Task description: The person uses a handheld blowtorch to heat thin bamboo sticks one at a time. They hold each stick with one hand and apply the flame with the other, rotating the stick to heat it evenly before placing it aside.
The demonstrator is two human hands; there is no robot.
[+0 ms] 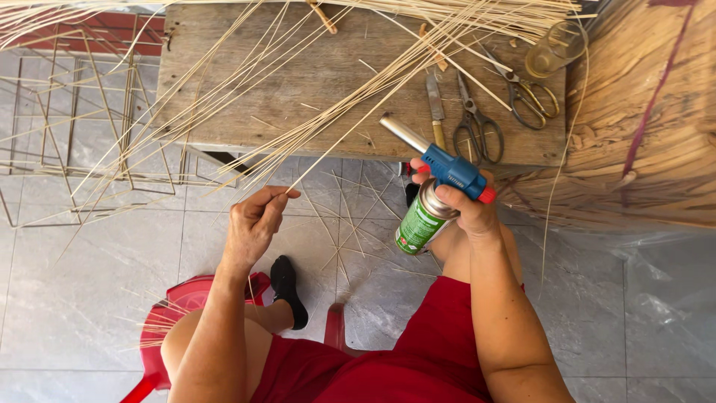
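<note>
Head: left hand [253, 224] pinches bamboo strip [350, 130]; right hand [466, 205] grips torch [432, 186].

left hand [257, 216]: fingers pinched | right hand [466, 205]: closed grip, raised

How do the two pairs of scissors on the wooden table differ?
The left scissors have dark handles; the right scissors have yellowish handles. The left pair lies nearer the table's front edge, the right pair farther back beside the glass jar. Both lie flat, handles toward the person.
</note>
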